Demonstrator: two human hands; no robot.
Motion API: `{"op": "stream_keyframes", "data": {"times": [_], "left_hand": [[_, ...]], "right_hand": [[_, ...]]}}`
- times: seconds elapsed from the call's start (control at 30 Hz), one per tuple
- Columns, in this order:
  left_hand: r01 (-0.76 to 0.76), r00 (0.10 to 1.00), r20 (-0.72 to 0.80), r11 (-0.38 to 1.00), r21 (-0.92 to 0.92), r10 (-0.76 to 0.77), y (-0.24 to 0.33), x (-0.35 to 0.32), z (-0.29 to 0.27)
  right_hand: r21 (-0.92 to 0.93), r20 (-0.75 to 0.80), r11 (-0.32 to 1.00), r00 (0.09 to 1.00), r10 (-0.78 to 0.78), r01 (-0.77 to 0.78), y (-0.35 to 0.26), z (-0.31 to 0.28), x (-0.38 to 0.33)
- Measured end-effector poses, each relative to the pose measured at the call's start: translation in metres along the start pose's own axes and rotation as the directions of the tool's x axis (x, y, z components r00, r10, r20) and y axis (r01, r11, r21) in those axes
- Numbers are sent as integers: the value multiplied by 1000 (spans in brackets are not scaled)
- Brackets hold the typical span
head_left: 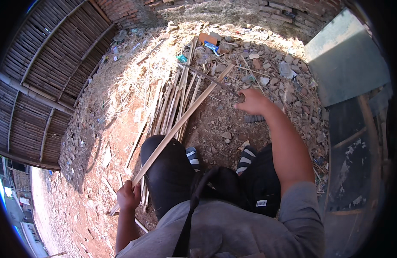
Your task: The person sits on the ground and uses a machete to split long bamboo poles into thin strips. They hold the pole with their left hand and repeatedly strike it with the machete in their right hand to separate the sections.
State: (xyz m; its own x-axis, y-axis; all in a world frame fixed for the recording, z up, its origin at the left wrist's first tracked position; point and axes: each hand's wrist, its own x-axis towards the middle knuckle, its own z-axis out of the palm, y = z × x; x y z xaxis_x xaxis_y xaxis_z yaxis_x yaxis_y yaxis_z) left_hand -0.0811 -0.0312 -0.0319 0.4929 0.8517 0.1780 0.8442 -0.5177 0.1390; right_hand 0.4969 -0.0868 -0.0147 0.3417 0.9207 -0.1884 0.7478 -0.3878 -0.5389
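My left hand is closed round the near end of a long, flat bamboo strip. The strip slants up and away to the right, passing over my left knee. My right hand grips the handle of a long, narrow, dark-bladed knife, whose blade points to the far left. In the picture the blade crosses the strip near its far end; whether they touch I cannot tell. Beneath the strip, a pile of split bamboo strips lies on the ground beside my left leg.
Rubble and stones cover the ground at the right, with a blue wrapper among the litter. A brick wall closes the far side. A woven bamboo panel stands left, and a grey-green board leans at right.
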Motion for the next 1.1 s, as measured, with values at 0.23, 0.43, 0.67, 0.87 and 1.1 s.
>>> {"op": "stream_keyframes", "data": {"times": [0.23, 0.43, 0.67, 0.87, 1.1], "left_hand": [[-22, 996, 79, 996, -89, 29, -4, 4, -3], [117, 960, 275, 974, -196, -60, 1, 20, -24], [314, 869, 481, 877, -364, -112, -13, 23, -29], [286, 879, 460, 909, -303, -124, 3, 28, -36], [247, 912, 395, 914, -320, -109, -2, 20, -27]], "right_hand": [[-26, 90, 999, 995, -38, 40, -11, 8, 3], [73, -13, 996, 998, 57, -56, 1, -2, 2], [48, 28, 998, 999, -47, 45, 5, 8, 6], [65, -62, 998, 998, -11, 15, 15, 8, 6], [-31, 104, 997, 993, -64, 68, -10, -2, 1]]}}
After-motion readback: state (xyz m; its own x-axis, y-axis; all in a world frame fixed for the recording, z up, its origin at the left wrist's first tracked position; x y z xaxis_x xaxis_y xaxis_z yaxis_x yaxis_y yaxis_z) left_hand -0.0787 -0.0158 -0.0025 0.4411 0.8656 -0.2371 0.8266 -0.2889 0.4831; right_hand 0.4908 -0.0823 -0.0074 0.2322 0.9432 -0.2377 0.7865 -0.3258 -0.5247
